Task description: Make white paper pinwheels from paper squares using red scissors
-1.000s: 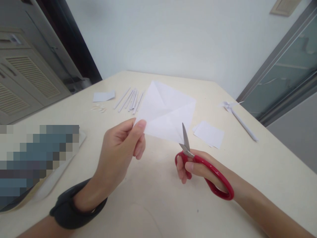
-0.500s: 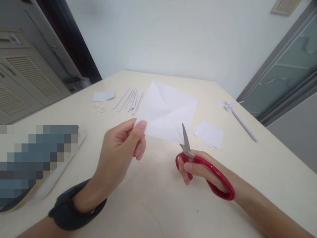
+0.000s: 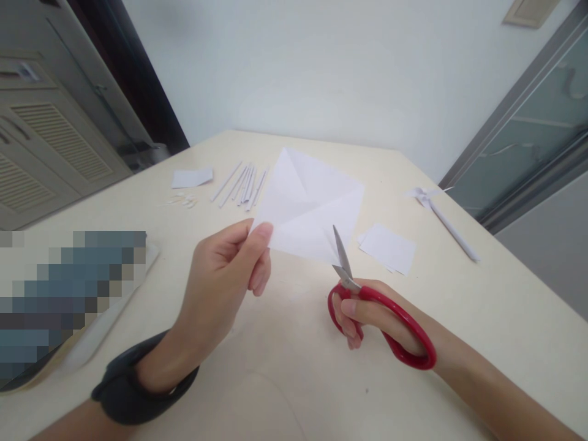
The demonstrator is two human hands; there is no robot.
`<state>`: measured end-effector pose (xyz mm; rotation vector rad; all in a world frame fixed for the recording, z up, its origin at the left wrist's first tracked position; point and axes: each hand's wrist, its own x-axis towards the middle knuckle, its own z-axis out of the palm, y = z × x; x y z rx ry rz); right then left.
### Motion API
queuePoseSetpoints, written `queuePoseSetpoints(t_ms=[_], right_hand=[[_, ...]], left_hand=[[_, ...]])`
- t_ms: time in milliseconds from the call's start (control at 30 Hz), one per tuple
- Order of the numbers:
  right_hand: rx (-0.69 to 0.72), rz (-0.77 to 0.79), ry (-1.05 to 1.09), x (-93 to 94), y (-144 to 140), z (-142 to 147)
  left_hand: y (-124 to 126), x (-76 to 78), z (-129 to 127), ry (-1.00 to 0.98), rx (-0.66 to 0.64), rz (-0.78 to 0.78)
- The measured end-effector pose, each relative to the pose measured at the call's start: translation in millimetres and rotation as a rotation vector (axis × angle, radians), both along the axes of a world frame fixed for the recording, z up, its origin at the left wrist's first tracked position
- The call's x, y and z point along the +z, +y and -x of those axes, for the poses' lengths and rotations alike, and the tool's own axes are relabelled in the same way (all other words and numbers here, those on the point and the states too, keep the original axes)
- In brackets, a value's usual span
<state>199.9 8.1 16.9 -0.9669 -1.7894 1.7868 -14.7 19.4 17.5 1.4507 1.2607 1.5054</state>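
Note:
A square white sheet of paper [image 3: 312, 199] with diagonal creases is held up over the table. My left hand [image 3: 229, 263] pinches its near left corner between thumb and fingers. In my right hand [image 3: 367, 312] is a pair of scissors [image 3: 404, 318] with red handles. Their metal blades are slightly apart at the paper's near right corner, the upper blade over the sheet and the lower one partly hidden. A dark band circles my left wrist.
On the table [image 3: 285, 343], several thin paper rolls [image 3: 245, 184], a small paper slip [image 3: 193, 178] and little pale pieces [image 3: 184, 199] lie back left. Cut paper squares [image 3: 388, 248] lie right, before a paper pinwheel [image 3: 422, 197] on a stick. A blurred-out object [image 3: 68, 300] stands at left.
The scissor blades have closed a little, the upper one swinging left over the paper. The fingers of my right hand have shifted slightly. My left hand and the sheet stay nearly still.

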Motion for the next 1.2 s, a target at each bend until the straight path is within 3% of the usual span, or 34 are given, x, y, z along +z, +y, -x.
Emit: queuePoseSetpoints(t_ms=[1200], right_hand=[[-0.01,0.056,-0.046,-2.3,-3.9,0.0]], left_hand=[[0.3,0.1,-0.8,0.003,0.009,-0.005]])
